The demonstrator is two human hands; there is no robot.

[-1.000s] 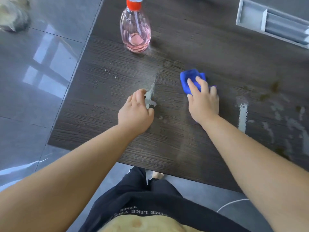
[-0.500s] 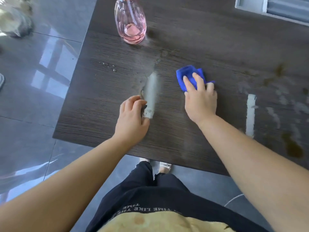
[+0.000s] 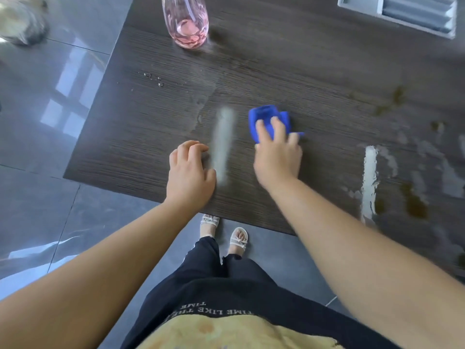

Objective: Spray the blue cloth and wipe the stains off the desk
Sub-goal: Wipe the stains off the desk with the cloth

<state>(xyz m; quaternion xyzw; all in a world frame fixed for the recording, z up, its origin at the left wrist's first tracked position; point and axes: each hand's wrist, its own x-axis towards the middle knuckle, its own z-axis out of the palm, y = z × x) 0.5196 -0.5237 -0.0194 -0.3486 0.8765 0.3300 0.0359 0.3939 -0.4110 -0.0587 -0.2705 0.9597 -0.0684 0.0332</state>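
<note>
A crumpled blue cloth (image 3: 266, 117) lies on the dark wooden desk (image 3: 289, 71), and my right hand (image 3: 278, 152) presses down on it with spread fingers. My left hand (image 3: 190, 172) rests on the desk near the front edge, fingers loosely curled, holding nothing. Brown stains (image 3: 395, 99) mark the desk to the right, with another brown stain (image 3: 415, 205) near the front right. A clear spray bottle (image 3: 186, 21) with pink liquid stands at the back left; its top is cut off by the frame.
A grey tray (image 3: 402, 13) sits at the back right of the desk. Water drops (image 3: 153, 78) lie near the left edge. Wet smears (image 3: 392, 157) shine at the right. Grey tiled floor (image 3: 50, 122) lies left of the desk; my sandalled feet (image 3: 224, 230) stand at its front edge.
My right hand and the blue cloth have slid slightly nearer the front edge. My left hand has drawn back toward the edge too. The view has tilted down, cutting off the bottle's top.
</note>
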